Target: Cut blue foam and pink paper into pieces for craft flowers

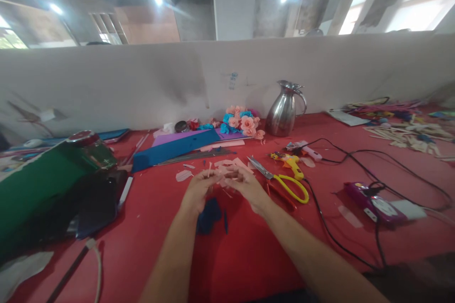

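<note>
My left hand and my right hand meet over the middle of the red table. Between their fingertips is a small piece of pale pink paper, and both hands are closed on it. Its exact shape is blurred and partly covered by the fingers. Loose pink paper pieces lie just beyond my hands. Dark blue paper pieces lie below them on the table. Scissors with yellow handles rest beside my right hand, blades pointing away to the left.
A yellow glue gun and its black cable lie on the right, near a purple power strip. Behind stand a steel jug and pink and blue paper flowers. Blue paper lies at back left; a lidded jar stands left.
</note>
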`<state>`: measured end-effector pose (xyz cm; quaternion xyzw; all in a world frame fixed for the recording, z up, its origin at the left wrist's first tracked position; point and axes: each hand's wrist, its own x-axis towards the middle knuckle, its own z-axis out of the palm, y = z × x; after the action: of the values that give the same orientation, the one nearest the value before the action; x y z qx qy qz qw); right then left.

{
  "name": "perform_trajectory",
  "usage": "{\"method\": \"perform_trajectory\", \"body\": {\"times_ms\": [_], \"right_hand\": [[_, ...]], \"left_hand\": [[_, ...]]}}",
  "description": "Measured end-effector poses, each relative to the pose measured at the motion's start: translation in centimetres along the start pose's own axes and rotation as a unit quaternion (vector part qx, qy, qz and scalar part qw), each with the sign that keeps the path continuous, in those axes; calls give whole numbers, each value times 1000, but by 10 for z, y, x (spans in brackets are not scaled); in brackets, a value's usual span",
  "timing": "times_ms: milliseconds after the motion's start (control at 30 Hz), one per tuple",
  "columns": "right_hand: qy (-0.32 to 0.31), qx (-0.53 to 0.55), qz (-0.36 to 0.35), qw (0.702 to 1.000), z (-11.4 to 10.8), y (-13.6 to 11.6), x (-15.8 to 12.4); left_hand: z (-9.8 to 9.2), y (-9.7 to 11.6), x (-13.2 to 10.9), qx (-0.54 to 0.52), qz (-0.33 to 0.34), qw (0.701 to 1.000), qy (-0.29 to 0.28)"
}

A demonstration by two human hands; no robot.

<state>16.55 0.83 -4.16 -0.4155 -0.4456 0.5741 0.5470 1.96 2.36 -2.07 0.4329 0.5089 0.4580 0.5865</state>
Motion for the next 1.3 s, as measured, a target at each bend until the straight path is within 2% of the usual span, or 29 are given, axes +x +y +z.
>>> {"method": "perform_trajectory", "body": {"times_ms": [100, 267, 400, 633, 767, 867, 1000, 1167, 1300], "right_hand": [[-14, 20, 22, 999, 3, 0, -2], [-17, 22, 36, 999, 0, -3, -1], [-25, 28, 46, 998, -1, -6, -2], [10, 20, 30, 999, -3, -4, -1], [56, 40, 24, 997, -3, -4, 1], [45, 52, 30, 997, -2, -5, 0], [32, 36, 12, 999, -2, -6, 0], [85, 55, -4, 995, -9, -11, 4], [82, 39, -29, 995, -13, -15, 5]], "left_hand": [[6, 2, -5, -49, 1, 998, -39], [7, 3, -6, -80, -11, 996, -37], [4, 0, -4, -42, -2, 997, -60], [-2, -3, 2, 27, 4, 1000, -5], [0, -2, 1, 38, -1, 999, -4], [2, -1, -1, 49, 0, 999, -4], [6, 2, -4, 55, 31, 997, -35], [8, 2, -4, 60, 75, 994, -47], [8, 2, -4, 50, 84, 993, -62]]}}
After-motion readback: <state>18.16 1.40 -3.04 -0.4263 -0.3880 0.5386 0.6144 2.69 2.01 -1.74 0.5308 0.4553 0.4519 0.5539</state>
